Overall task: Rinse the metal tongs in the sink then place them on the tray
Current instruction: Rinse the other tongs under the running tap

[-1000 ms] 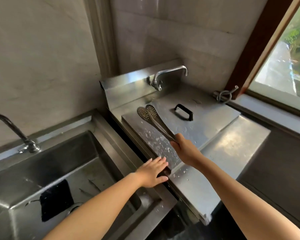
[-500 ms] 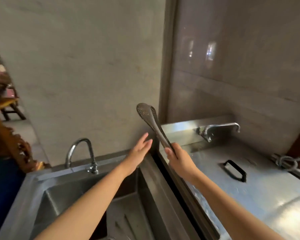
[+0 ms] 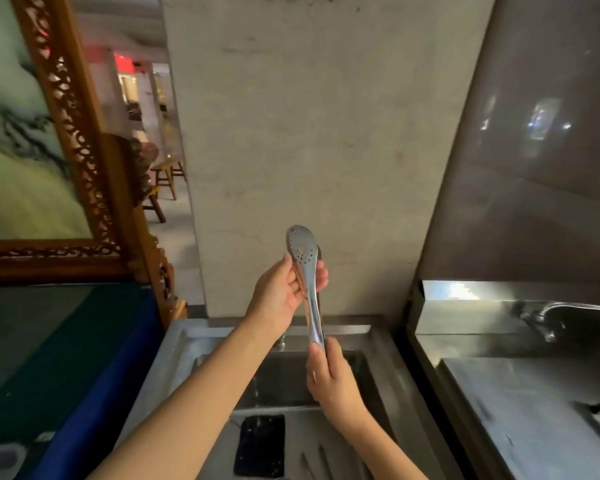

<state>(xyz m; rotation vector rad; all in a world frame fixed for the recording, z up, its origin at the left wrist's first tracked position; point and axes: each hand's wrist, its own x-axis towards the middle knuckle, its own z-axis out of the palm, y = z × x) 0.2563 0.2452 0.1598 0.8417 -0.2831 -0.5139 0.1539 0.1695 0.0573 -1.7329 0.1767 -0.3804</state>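
At frame centre, right hand (image 3: 329, 377) grips the tongs (image 3: 307, 282) handle; left hand (image 3: 281, 294) curls around their upper shaft.

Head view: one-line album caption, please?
Over the stainless steel sink, left hand and right hand hold shiny perforated metal tongs nearly upright.

The tongs (image 3: 303, 252) are showing silver with dotted perforations, the sink (image 3: 383, 362) is presenting dull grey, the mat (image 3: 260, 445) black, and the carved frame (image 3: 78, 133) is showing brown fretwork.

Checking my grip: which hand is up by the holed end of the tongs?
The left hand, cupping the tongs just below the holed end; the right hand grips the bottom end.
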